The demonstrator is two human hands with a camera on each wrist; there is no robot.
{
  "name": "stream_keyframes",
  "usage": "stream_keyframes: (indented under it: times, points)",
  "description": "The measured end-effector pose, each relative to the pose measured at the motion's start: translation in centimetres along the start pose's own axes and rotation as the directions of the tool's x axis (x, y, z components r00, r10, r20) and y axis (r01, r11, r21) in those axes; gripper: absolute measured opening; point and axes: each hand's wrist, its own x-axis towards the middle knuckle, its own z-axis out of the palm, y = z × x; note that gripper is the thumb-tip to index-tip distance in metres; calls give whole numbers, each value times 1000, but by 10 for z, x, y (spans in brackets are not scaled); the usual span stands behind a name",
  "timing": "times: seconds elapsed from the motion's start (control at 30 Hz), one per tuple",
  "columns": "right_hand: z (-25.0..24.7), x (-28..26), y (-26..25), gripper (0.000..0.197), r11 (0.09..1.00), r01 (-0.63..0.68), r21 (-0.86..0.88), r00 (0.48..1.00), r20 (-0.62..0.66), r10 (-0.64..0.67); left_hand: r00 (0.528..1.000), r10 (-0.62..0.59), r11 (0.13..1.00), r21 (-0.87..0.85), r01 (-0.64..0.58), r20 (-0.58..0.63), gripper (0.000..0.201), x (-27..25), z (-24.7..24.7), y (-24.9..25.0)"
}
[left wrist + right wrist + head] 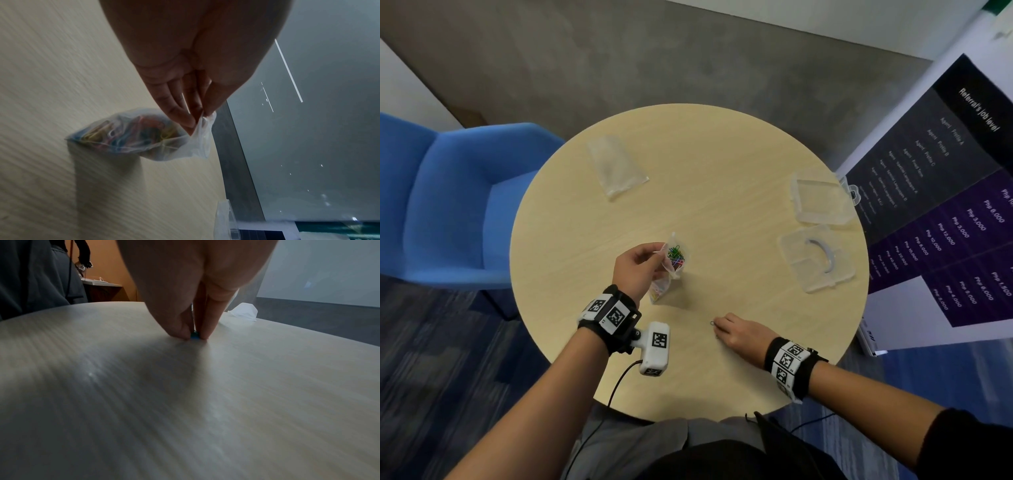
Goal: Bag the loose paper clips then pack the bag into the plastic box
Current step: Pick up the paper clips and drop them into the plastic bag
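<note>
My left hand [643,260] pinches the rim of a small clear bag [673,270] at mid-table. The bag is full of coloured paper clips [131,134], and its bottom rests on the wood. The bag's mouth [202,129] gapes beside my thumb. My right hand [726,327] is down on the table near the front edge, thumb and finger pinching one loose paper clip [712,322], blue-green in the right wrist view [194,335]. The clear plastic box [816,257] lies open at the right, its lid [822,202] just behind it.
A stack of spare clear bags [616,168] lies at the far left of the round wooden table [722,154]. A blue armchair [448,198] stands to the left, and a dark printed banner [945,205] leans at the right.
</note>
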Motion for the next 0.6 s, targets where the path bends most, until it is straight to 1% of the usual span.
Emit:
stream_keyframes:
  times: [0.07,0.13,0.17,0.23,0.27,0.3,0.37,0.4,0.47,0.6]
  points:
    - [-4,5,1,18,1000,-10,11,1000,-13,10,1000,-2,1000,-5,2,-8,8,-1,0,0]
    - [-10,12,1,12,999,14,-32,1000,15,-14,1000,-4,1000,-5,4,-16,8,-1,-1,1]
    - [-14,16,1,15,998,28,-60,998,51,-25,1000,-5,1000,-3,5,-16,8,-2,-1,1]
    - [-19,25,0,25,998,0,-60,990,138,8,1000,-3,1000,-1,3,-14,9,-2,-1,2]
    - [-25,29,-1,28,998,-14,-56,989,143,22,1000,-1,1000,1,1,-13,9,-3,-1,2]
    - [-31,34,-2,26,997,-32,-68,989,144,41,1000,2,1000,3,-2,-13,9,-3,-1,2]
    - [-49,42,-7,18,996,-89,-22,971,220,92,1000,2,1000,6,-2,-16,9,-3,-1,3]
    - [-53,47,-8,22,994,-107,-17,960,257,107,1000,1,1000,9,-1,-17,9,-3,0,3]
    - [-58,56,-10,30,987,-158,-9,949,274,154,1000,2,1000,11,-2,-14,8,-4,1,3]
    - [-68,73,-13,29,966,-257,2,925,291,246,1000,0,1000,19,1,-9,9,-6,4,1]
